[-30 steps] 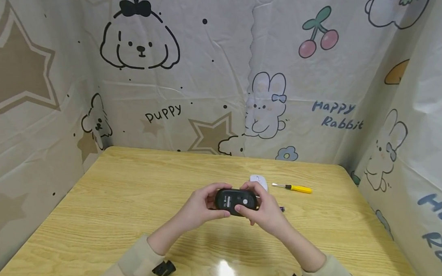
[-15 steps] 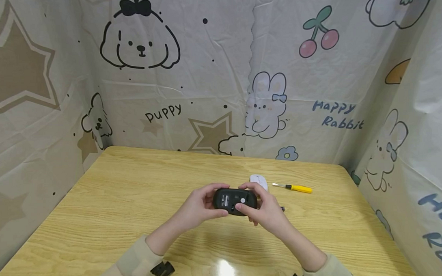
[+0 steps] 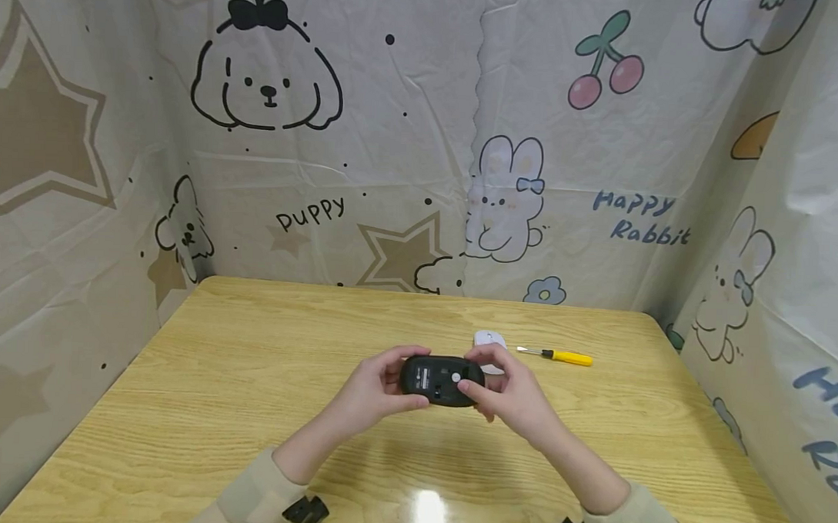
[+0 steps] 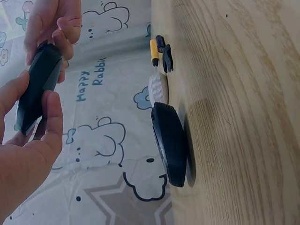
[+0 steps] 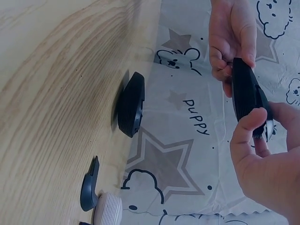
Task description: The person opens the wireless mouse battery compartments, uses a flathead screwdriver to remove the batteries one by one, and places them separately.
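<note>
A black computer mouse (image 3: 435, 380) is held above the table with its labelled underside facing me in the head view. My left hand (image 3: 367, 392) grips its left end, thumb along the near edge. My right hand (image 3: 514, 396) pinches the right end, its thumb tip on the underside. In the right wrist view, that hand (image 5: 269, 154) has its thumb and fingers around the mouse's (image 5: 243, 91) lower end, where a thin shiny edge shows. Both wrist views show a second black mouse-shaped object (image 4: 169, 145) on the table below; the head view hides it.
Behind my right hand lies a white mouse (image 3: 489, 339), with a yellow-handled screwdriver (image 3: 561, 356) to its right. The left wrist view shows a small black cover-like piece (image 4: 168, 58) and a dark battery-like cylinder (image 4: 161, 43) nearby. Printed cloth (image 3: 402, 138) encloses the table (image 3: 250, 325).
The black mouse has shifted slightly left with my left hand. My right hand has moved right along it, and its thumb now sits nearer the right end.
</note>
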`<state>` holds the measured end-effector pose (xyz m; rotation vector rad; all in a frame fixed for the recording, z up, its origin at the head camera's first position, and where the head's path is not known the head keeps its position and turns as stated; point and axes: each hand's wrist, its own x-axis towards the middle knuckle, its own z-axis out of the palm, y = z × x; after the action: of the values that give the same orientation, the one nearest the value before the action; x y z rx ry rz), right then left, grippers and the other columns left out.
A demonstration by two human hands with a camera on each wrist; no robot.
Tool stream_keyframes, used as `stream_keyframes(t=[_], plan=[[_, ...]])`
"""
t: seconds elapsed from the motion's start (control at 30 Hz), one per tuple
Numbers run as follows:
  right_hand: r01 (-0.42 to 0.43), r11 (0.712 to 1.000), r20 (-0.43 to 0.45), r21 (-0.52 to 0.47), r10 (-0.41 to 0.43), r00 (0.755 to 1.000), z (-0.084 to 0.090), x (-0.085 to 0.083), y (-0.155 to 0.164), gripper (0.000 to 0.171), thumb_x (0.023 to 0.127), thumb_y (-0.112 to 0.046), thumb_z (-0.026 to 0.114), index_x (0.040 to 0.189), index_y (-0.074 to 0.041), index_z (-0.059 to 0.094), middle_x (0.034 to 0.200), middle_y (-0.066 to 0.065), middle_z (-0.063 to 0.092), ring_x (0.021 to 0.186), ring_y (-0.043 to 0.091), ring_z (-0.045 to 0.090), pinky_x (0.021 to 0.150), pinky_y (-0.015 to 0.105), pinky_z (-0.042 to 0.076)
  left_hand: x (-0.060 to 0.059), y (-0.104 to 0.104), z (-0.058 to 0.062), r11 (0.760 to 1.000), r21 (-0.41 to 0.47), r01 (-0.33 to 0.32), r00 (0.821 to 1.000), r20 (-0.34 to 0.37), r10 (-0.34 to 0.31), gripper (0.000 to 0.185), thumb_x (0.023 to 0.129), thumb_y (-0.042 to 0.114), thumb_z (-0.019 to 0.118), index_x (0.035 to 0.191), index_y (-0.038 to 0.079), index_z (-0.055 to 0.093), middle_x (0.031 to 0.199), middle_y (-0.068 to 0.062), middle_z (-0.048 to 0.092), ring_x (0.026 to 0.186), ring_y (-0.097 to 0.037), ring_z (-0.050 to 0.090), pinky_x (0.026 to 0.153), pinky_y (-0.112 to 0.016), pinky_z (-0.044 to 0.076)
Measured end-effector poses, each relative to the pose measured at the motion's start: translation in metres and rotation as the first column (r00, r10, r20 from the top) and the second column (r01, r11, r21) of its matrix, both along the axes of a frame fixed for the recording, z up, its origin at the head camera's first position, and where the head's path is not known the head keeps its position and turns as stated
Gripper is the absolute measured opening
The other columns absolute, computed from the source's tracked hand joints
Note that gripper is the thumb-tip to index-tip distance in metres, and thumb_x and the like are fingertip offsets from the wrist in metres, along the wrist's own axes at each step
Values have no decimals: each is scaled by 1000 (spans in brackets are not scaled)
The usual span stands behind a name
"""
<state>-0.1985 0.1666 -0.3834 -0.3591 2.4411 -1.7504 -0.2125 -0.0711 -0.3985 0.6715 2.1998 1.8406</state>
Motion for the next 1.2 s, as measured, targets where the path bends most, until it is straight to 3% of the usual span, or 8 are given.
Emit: stream_keyframes(t=[0.17,0.33,0.57,0.8,1.2], plan=[[17,1000,7,-3,-17,1000,0,0,3,38,83,-23,73,114,-11,56,117,15,52,60,17,59,53,32,54,0,-1,-1,1000,0,3,1000,-4,-3,60,76,11,78,130,17,53,119,-14,61,104,-23,62,85,-26,54],[30,999,6,-13,-30,1000,0,1,5,32,83,-19,73,109,-7,59,102,14,54,63,18,59,55,34,57,0,-3,-4,1000,2,1,1000,-2,-1,60,76,11,78,130,18,54,119,-14,61,104,-23,62,87,-29,54],[16,1000,6,-17,-16,1000,0,1,10,31,83,-17,73,107,-6,60,90,12,59,74,37,62,57,37,58,1,-5,-6,1000,-6,-15,1000,-8,15,61,75,13,79,130,20,54,118,-12,61,103,-22,62,86,-32,54],[5,999,54,-38,-3,999,0,2,16,33,83,-16,72,109,-1,57,89,11,61,67,21,61,57,35,57,1,-7,-9,1000,10,-9,1000,0,9,61,75,9,78,130,17,54,119,-15,61,102,-24,62,83,-28,55],[1,999,72,-49,2,997,-2,5,29,35,84,-14,71,109,3,55,89,8,64,63,15,59,56,34,57,2,-15,-13,999,-3,-38,999,22,38,63,75,11,79,132,19,53,119,-13,61,100,-22,63,82,-26,55]])
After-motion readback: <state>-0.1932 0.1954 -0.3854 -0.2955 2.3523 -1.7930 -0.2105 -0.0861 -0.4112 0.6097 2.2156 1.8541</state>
